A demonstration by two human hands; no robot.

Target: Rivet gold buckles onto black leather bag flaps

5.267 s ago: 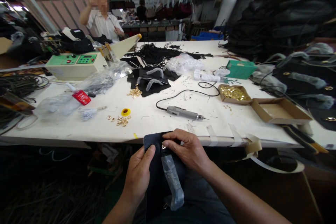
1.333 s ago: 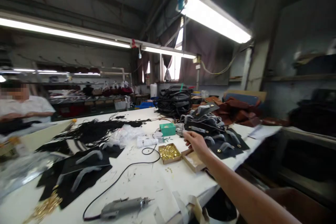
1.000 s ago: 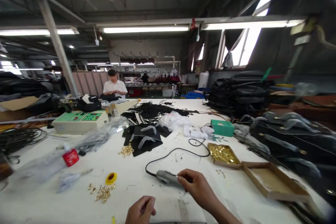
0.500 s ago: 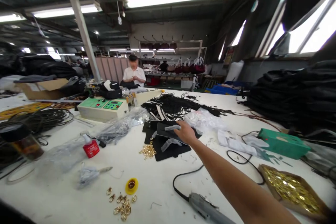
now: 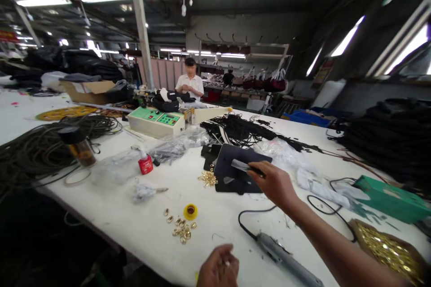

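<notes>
**Right hand lifts a black panel off the stack**

The right hand is stretched out over the white desk, its fingers clamped on the near right edge of a black leather panel, which it holds tilted up above the stack of black pieces lying flat on the desk. A strip wrapped in clear plastic crosses the panel, and the fingertips pinch at its end. The panel lies ahead of the right hand and slightly to its left, its long side running away from the person toward the green control box.

The left hand sits low at the desk's near edge, well apart from the panel, curled loosely around something small and pale; what it is cannot be told. The right hand is clearly the nearer one.

Just left of the stack lies a heap of gold rings; nearer the person from it lie a yellow tape roll and a grey power tool with its black cord.
</notes>
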